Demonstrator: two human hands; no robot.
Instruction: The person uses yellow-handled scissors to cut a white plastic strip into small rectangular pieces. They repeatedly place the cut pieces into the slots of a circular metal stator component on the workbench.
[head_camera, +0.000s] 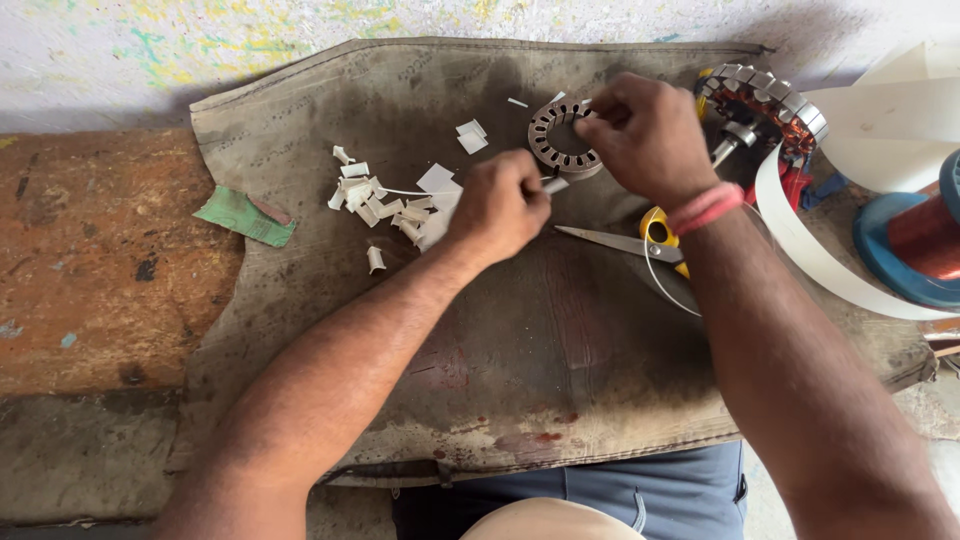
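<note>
I see grey slotted metal stator ring (562, 137) upper centre of frame, on dark stained cloth (500, 330). Right hand (645, 135) pinches ring rim. Left hand (497, 205) pinches small white paper slip (555, 184). I judge ring heavy, stiff, sharp-edged: grip outer rim. Paper light, flimsy.

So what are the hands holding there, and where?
The right hand grips the metal slotted ring at its right rim. The left hand pinches a small white paper strip by one end.
</note>
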